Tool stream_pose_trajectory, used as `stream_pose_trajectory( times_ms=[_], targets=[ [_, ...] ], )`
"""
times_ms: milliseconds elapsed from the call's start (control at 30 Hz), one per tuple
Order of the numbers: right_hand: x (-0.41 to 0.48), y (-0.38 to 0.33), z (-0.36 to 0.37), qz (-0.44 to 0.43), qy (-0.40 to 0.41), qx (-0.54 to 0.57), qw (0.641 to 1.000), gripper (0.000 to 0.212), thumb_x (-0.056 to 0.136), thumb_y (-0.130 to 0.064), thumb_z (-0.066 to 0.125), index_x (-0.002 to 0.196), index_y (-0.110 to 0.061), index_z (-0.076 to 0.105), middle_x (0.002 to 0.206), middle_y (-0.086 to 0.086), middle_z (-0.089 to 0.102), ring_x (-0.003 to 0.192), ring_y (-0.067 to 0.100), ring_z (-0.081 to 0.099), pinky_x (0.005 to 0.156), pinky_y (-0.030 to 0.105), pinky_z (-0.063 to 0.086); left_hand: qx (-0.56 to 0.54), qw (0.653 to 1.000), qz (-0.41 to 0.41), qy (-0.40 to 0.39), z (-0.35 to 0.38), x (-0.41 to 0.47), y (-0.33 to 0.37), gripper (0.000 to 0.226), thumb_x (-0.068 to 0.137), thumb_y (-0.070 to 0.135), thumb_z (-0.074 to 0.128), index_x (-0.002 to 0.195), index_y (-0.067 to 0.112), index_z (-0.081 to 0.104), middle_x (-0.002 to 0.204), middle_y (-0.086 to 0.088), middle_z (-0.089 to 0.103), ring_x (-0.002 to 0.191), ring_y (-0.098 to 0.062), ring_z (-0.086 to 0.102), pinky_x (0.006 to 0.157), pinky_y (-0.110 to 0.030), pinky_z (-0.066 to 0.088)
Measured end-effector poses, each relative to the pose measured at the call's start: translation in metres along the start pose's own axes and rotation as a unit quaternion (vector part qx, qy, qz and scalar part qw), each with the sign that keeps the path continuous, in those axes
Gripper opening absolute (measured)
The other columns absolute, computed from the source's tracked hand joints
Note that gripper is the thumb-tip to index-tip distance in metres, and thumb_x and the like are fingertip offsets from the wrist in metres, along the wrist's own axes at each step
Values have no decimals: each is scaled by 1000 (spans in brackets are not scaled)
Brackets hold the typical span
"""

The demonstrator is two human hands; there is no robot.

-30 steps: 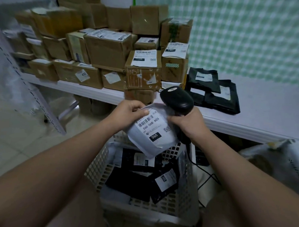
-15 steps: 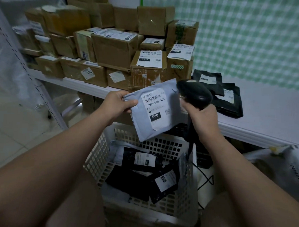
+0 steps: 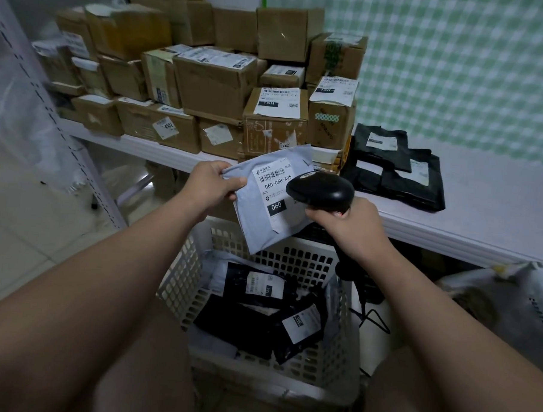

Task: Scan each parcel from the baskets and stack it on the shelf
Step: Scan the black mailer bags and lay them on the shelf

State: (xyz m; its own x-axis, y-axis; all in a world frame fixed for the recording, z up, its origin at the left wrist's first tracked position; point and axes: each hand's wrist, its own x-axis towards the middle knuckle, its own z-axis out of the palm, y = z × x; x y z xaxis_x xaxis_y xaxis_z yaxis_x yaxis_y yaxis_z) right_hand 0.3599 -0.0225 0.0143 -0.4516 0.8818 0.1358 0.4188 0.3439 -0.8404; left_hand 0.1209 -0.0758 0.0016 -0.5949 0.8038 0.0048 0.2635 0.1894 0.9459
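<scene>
Head view: left hand [image 3: 213,181], pinch grip on grey parcel [image 3: 258,233]; right hand [image 3: 350,223], closed grip around scanner [image 3: 322,191].

Boxes [image 3: 213,88] left, bare shelf [image 3: 487,212] right

The light is dim and even, with a cool grey-blue cast. The checked wall [image 3: 456,73] at upper right and the white shelf [image 3: 487,215] top are brightest. Shadows are soft, deepest under the shelf and inside the basket [image 3: 272,375]. A faint sheen sits on the black scanner [image 3: 322,189]. The grey parcel [image 3: 259,233] label is sharp at centre, while the cardboard boxes [image 3: 128,31] at upper left go soft. Wide-angle bending curves the shelf post [image 3: 51,118] at the left edge and swells the forearms [image 3: 89,291] along the bottom.
</scene>
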Motion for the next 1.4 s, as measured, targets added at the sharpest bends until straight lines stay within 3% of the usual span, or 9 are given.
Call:
stream_pose_trajectory(
  times_ms=[167, 500, 700, 867, 1000, 1133, 1267, 1333, 1400],
  targets=[
    [2, 2, 1, -7, 1, -9, 1000, 22, 80, -28, 76, 88, -8, 73, 81, 11, 70, 81, 21, 64, 74, 32, 48, 6, 1000, -7, 4, -1, 1, -1, 12, 85, 7, 69, 79, 18, 65, 74, -10, 67, 64, -20, 57, 82, -44, 55],
    [2, 0, 1, 6, -8, 15, 1000, 15, 80, -27, 76, 86, -14, 72, 84, 8, 70, 84, 19, 64, 77, 32, 48, 9, 1000, -13, 9, 1, 1, 0, 6, 86, 9, 68, 91, 12, 65, 78, -6, 67, 62, -15, 59, 81, -40, 56],
    [-1, -2, 0, 0, -18, 40, 999, 6, 81, -24, 75, 81, -24, 70, 82, 2, 68, 84, 15, 63, 76, 28, 46, 22, 1000, -13, 16, -1, 5, -4, 23, 85, 13, 71, 106, 6, 67, 89, -8, 70, 76, -21, 67, 80, -38, 58],
    [-2, -1, 0, 3, -18, 53, 998, 6, 81, -24, 75, 82, -20, 71, 79, 1, 68, 81, 13, 63, 72, 26, 45, 26, 999, -16, 13, 0, 6, -6, 28, 84, 16, 73, 110, 6, 67, 97, -10, 70, 83, -21, 68, 80, -38, 58],
    [-2, 1, -1, 16, -21, 75, 997, 9, 81, -23, 75, 85, -16, 72, 78, 0, 67, 77, 9, 61, 68, 23, 44, 30, 1000, 9, 0, 2, 0, -1, 18, 88, 13, 67, 106, 10, 65, 85, -2, 68, 73, -13, 63, 69, -27, 54],
    [0, 2, -8, 14, -27, 181, 983, 21, 80, -12, 76, 92, -29, 70, 89, -4, 71, 84, 3, 64, 79, 18, 48, -5, 997, 52, -47, 4, -6, 6, 13, 91, 12, 63, 103, 15, 65, 84, 2, 69, 71, -6, 63, 64, -18, 50],
    [7, 12, -26, 89, -36, 252, 963, 22, 80, -10, 74, 102, -14, 73, 99, 9, 74, 94, 20, 68, 92, 38, 51, -65, 990, 78, -101, 14, -13, 16, 11, 92, 10, 61, 99, 16, 66, 84, -2, 71, 75, -10, 63, 72, -23, 52],
    [6, 16, -34, 114, -41, 284, 951, 15, 81, -5, 72, 94, -11, 73, 91, 12, 74, 87, 23, 69, 87, 39, 54, -99, 986, 88, -104, 26, -16, 24, 11, 92, 7, 61, 99, 14, 64, 77, 4, 71, 71, -6, 64, 69, -20, 52],
    [6, 17, -39, 114, -2, 288, 951, 13, 82, -2, 70, 90, -12, 71, 83, 8, 73, 79, 20, 70, 77, 30, 56, -142, 981, 92, -98, 42, -19, 32, 11, 91, 4, 60, 98, 13, 62, 71, 9, 72, 67, -2, 65, 65, -17, 53]
  ],
)
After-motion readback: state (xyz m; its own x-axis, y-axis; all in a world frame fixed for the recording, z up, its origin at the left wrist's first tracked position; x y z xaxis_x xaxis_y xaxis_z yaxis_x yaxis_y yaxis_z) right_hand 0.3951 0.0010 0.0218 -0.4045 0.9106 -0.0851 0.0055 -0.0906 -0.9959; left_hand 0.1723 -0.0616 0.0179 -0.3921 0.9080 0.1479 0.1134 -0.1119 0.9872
